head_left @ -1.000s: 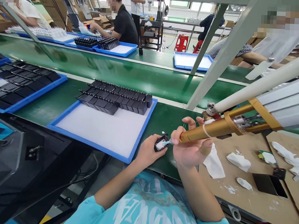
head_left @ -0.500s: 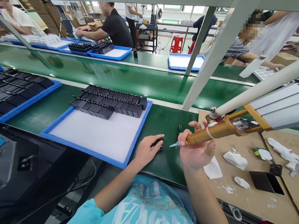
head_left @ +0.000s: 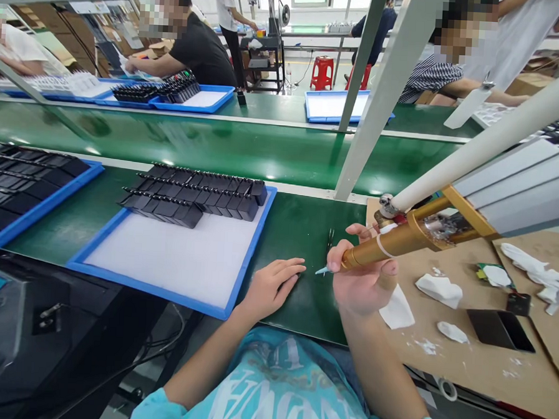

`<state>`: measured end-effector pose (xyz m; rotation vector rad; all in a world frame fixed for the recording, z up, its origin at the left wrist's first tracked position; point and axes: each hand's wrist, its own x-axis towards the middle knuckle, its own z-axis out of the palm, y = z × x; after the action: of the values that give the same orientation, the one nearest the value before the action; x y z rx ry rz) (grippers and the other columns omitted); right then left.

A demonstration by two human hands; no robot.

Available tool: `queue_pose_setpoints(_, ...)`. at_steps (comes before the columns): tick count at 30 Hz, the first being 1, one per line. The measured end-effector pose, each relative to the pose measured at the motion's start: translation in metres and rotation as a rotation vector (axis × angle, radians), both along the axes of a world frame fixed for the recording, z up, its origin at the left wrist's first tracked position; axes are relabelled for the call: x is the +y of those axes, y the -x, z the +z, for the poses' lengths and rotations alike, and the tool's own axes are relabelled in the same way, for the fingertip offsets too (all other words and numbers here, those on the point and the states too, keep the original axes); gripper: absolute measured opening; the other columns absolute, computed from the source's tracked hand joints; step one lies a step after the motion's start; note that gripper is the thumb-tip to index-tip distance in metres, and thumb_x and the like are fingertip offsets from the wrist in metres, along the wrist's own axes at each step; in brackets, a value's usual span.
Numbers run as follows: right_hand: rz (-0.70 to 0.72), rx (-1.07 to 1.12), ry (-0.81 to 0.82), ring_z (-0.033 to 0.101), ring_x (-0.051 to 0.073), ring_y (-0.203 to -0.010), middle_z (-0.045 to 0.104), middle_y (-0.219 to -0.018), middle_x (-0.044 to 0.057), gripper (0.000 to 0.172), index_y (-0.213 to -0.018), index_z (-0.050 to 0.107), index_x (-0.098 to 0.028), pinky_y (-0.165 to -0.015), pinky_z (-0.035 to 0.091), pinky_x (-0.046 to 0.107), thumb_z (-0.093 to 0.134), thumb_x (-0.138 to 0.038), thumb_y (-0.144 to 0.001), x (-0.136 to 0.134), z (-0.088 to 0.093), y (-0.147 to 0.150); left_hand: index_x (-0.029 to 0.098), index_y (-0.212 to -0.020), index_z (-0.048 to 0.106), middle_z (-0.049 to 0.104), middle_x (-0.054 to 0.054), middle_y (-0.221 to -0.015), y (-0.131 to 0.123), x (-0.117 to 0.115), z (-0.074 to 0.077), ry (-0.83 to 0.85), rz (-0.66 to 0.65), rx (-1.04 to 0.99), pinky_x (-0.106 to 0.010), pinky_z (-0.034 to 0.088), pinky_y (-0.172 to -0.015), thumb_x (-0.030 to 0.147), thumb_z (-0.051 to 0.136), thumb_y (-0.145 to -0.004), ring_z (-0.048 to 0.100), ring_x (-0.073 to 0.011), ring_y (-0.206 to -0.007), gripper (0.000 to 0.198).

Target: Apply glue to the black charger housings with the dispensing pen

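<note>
Head view, from left to right: a blue tray (head_left: pixel 50 204) full of black parts sits at the edge, then a second blue tray (head_left: pixel 251 252) with a white liner and rows of black parts (head_left: pixel 191 198) along its far side. Just right of it the left hand (head_left: pixel 273 287) now lies open and flat, palm down on the green table (head_left: pixel 297 223). A second ago it held a small black part up against the nozzle; half a second ago it was setting the part down, and now the part no longer shows, perhaps hidden under the palm. The nozzle tip (head_left: pixel 323 271) has drawn clear of it and hangs just beside the fingertips, with thin tweezers (head_left: pixel 330 240) lying beyond. The right hand (head_left: pixel 364 283) is closed around the gold dispensing tool (head_left: pixel 399 241), which hangs from a white arm. Further right a cardboard sheet (head_left: pixel 463 363) carries white wads (head_left: pixel 439 290) and a black square (head_left: pixel 500 329). Behind, a grey frame post (head_left: pixel 388 96) rises from the table, and other people work at more blue trays.
</note>
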<state>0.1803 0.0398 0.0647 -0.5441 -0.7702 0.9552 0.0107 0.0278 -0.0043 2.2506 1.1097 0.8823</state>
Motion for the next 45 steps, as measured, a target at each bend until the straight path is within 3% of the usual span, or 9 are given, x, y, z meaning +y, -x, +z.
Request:
queue_pose_setpoints(5,-0.006,-0.011,-0.006,0.053,0.008,-0.041,0.058,-0.100,-0.001,0.033,-0.100,0.051,-0.030,-0.040,0.038,0.028,0.048,-0.058,-0.082,0.000,0.000,0.000,0.026,-0.127,0.059,0.068,-0.005,-0.121,-0.008,-0.004,0.003,-0.056,0.087,0.159,-0.037,0.052,-0.091,0.018,0.040,-0.097,0.064,-0.0203,-0.106,0.037)
queue_pose_setpoints(10,-0.007,-0.003,0.012,0.053,0.009,-0.042,0.058,-0.100,-0.001,0.032,-0.101,0.052,-0.030,-0.041,0.038,0.029,0.048,-0.057,-0.083,-0.001,0.000,-0.001,0.025,-0.113,0.064,0.062,-0.007,-0.130,-0.009,-0.004,0.002,-0.086,0.137,0.397,-0.037,0.053,-0.083,0.033,0.055,-0.093,0.063,-0.0247,-0.102,0.023)
queue_pose_setpoints(15,0.002,0.022,-0.013,0.054,0.009,-0.043,0.059,-0.100,-0.001,0.030,-0.101,0.052,-0.029,-0.041,0.039,0.029,0.049,-0.054,-0.083,-0.002,-0.001,-0.002,0.026,-0.112,0.060,0.066,-0.005,-0.096,-0.007,-0.002,0.001,-0.033,0.120,0.527,-0.029,0.050,-0.067,0.028,0.056,-0.093,0.063,-0.0227,-0.089,0.020)
queue_pose_setpoints(20,-0.019,0.025,0.002,0.054,0.009,-0.043,0.059,-0.106,0.000,0.029,-0.100,0.052,-0.030,-0.040,0.039,0.029,0.048,-0.053,-0.084,0.000,-0.002,-0.002,0.026,-0.111,0.054,0.064,-0.002,-0.096,-0.004,-0.008,0.005,0.351,0.121,-0.001,-0.031,0.051,-0.076,0.034,0.055,-0.092,0.062,-0.0189,-0.086,0.021)
queue_pose_setpoints(24,-0.026,0.037,-0.022,0.055,0.009,-0.044,0.058,-0.110,0.000,0.031,-0.104,0.055,-0.030,-0.041,0.038,0.029,0.049,-0.052,-0.084,0.002,-0.005,-0.004,0.025,-0.113,0.049,0.060,-0.001,-0.080,-0.004,-0.010,0.013,0.926,0.097,-0.721,-0.027,0.050,-0.054,0.052,0.052,-0.090,0.060,-0.0152,-0.063,0.036)
queue_pose_setpoints(27,-0.026,0.035,-0.019,0.056,0.010,-0.044,0.059,-0.107,0.000,0.035,-0.108,0.055,-0.030,-0.041,0.037,0.029,0.051,-0.054,-0.083,0.003,-0.006,-0.006,0.024,-0.110,0.050,0.061,-0.002,-0.078,-0.004,-0.008,0.021,1.178,0.039,-1.087,-0.024,0.045,-0.046,0.054,0.056,-0.087,0.056,-0.0134,-0.056,0.038)
queue_pose_setpoints(32,-0.034,0.024,0.002,0.056,0.010,-0.045,0.060,-0.106,-0.001,0.033,-0.108,0.056,-0.031,-0.043,0.038,0.029,0.051,-0.053,-0.083,0.003,-0.007,-0.009,0.022,-0.107,0.056,0.062,-0.002,-0.078,0.002,-0.006,0.027,1.243,-0.081,-1.346,-0.020,0.043,-0.044,0.044,0.065,-0.085,0.057,-0.0121,-0.056,0.032)
queue_pose_setpoints(37,-0.061,0.008,0.011,0.054,0.010,-0.045,0.060,-0.105,0.001,0.032,-0.106,0.056,-0.031,-0.043,0.038,0.029,0.050,-0.052,-0.083,0.003,-0.007,-0.008,0.021,-0.105,0.057,0.062,-0.003,-0.080,0.008,-0.007,0.028,1.172,-0.130,-1.399,-0.020,0.043,-0.043,0.040,0.064,-0.086,0.058,-0.0130,-0.055,0.028)
queue_pose_setpoints(45,-0.069,0.026,0.003,0.055,0.010,-0.044,0.061,-0.104,0.000,0.033,-0.105,0.059,-0.030,-0.042,0.040,0.030,0.054,-0.052,-0.081,0.004,-0.008,-0.010,0.021,-0.105,0.057,0.065,-0.005,-0.080,0.018,-0.006,0.032,1.161,0.024,-1.425,-0.022,0.048,-0.049,0.036,0.066,-0.087,0.062,-0.0157,-0.061,0.025)
